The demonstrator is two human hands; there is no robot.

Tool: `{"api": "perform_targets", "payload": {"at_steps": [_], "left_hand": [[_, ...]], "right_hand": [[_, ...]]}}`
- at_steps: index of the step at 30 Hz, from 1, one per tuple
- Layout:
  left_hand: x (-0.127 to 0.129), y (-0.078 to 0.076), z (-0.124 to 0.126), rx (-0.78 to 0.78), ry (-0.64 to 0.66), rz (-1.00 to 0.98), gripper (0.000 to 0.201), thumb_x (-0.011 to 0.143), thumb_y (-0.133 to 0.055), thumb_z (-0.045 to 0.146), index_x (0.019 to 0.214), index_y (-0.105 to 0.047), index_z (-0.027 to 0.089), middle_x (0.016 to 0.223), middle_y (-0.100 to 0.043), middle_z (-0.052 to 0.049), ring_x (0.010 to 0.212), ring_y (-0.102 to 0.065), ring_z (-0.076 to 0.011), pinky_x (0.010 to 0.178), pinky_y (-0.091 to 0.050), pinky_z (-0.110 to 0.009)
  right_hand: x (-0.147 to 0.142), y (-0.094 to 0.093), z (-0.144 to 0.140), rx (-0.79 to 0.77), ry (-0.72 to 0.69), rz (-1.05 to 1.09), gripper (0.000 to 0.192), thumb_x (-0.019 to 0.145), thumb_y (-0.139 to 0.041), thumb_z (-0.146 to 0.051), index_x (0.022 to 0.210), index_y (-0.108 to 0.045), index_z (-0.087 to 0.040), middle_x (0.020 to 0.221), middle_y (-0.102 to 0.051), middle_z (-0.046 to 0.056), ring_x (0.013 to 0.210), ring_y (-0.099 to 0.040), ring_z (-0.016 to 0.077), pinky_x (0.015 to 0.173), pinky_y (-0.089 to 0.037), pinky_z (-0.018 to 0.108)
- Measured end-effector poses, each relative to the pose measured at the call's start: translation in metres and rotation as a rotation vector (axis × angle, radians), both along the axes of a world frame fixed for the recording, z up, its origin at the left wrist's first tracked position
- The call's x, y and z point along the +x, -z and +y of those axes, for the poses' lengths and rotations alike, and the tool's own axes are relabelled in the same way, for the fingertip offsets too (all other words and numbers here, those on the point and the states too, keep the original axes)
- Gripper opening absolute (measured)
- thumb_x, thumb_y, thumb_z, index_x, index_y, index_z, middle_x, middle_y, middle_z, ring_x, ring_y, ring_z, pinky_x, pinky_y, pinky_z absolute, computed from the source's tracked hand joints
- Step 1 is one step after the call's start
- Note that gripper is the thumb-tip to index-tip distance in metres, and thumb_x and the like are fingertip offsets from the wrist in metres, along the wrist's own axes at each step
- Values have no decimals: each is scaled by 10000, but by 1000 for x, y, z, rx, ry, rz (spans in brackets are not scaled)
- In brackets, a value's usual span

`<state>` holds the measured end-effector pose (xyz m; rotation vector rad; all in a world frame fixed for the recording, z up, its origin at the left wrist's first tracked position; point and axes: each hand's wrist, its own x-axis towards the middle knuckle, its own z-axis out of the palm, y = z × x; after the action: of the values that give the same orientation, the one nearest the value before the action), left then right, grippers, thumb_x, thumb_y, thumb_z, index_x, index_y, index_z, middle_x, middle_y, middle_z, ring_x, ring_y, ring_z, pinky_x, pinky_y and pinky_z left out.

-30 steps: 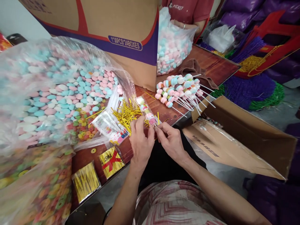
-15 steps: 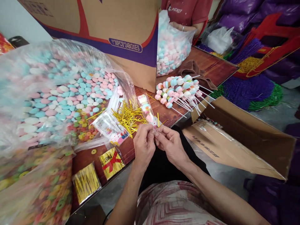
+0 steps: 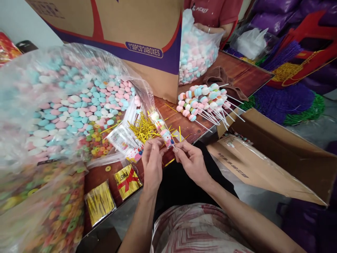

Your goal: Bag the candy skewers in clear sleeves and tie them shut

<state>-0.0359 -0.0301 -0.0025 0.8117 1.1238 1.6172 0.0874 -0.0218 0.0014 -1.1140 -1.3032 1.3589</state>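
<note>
My right hand (image 3: 191,160) pinches the lower end of a bagged marshmallow skewer (image 3: 162,128) wrapped in clear film, which tilts up and to the left. My left hand (image 3: 151,161) sits just left of it, fingertips closed on a thin gold twist tie (image 3: 153,143) beside the skewer's base. A loose heap of gold twist ties (image 3: 142,126) lies on the wooden table (image 3: 184,123) right behind both hands. A stack of printed clear bags (image 3: 123,142) lies to the left of my left hand.
A big plastic bag of pastel marshmallows (image 3: 65,102) fills the left. Finished skewers (image 3: 202,100) are piled at the right. Packs of gold ties (image 3: 127,181) lie at the table edge. An open carton (image 3: 265,158) stands at my right; a person in red (image 3: 213,14) sits opposite.
The skewer has shifted slightly left and tilted more. My left hand moved left off the skewer's base and now pinches a gold tie. My right hand keeps hold of the skewer.
</note>
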Motion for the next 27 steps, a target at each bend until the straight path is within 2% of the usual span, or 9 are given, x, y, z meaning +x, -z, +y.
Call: {"api": "perform_targets", "payload": {"at_steps": [2,5,8,11,15,20,23,27], "left_hand": [[1,-2,3,-84,-13,-76,245,869,-651,427,869,-573,194,956,-609,-28,866,-602,-133,804,-515,-283],[5,0,6,-153,-7,-82,278,808,-736,378,952,-582,197,915,-659,-8,784,-632,-109,770,-519,-259],[12,2,7,-169,8,-113,334,787,-761,343,1025,-581,193,908,-712,-25,784,-678,-131,784,-527,-279],[17,2,6,-200,64,-164,303,794,-751,345,1003,-628,163,889,-731,-50,804,-695,-155,801,-527,-290],[17,1,6,-201,123,-171,271,777,-766,330,966,-698,148,937,-746,-69,881,-700,-181,837,-524,-297],[10,-4,9,-178,172,-208,274,758,-789,335,966,-737,165,1008,-755,-81,939,-702,-193,885,-518,-306],[6,-9,12,-188,182,-305,304,785,-758,405,983,-735,175,1085,-743,-100,1028,-690,-216,925,-512,-330],[5,-12,14,-178,146,-362,365,793,-728,491,950,-730,162,1068,-744,-119,1050,-687,-235,905,-529,-343]], "right_hand": [[-1,1,-2,8,-3,-12,222,929,-543,-296,739,-559,-181,602,-466,-49,556,-429,94,556,-354,238],[-2,3,-5,19,-8,-15,227,928,-539,-291,729,-552,-184,605,-459,-49,558,-424,95,559,-358,238],[-4,3,-6,28,-2,-18,234,925,-539,-286,716,-551,-183,605,-457,-47,556,-421,94,562,-361,238],[-5,3,-4,20,14,16,248,915,-564,-296,695,-552,-182,599,-465,-41,555,-425,91,556,-356,236],[-3,1,3,-121,3,165,265,871,-643,-336,677,-556,-177,560,-469,-50,483,-367,63,468,-279,215],[-3,-2,10,-360,-104,448,292,768,-752,-383,691,-573,-166,490,-458,-76,392,-279,29,390,-181,193],[-7,-3,9,-409,-149,503,292,757,-766,-371,692,-578,-158,489,-477,-73,383,-269,17,379,-169,183],[-12,-2,5,-431,-151,521,292,744,-779,-364,691,-581,-155,483,-486,-71,383,-280,15,378,-177,176]]}}
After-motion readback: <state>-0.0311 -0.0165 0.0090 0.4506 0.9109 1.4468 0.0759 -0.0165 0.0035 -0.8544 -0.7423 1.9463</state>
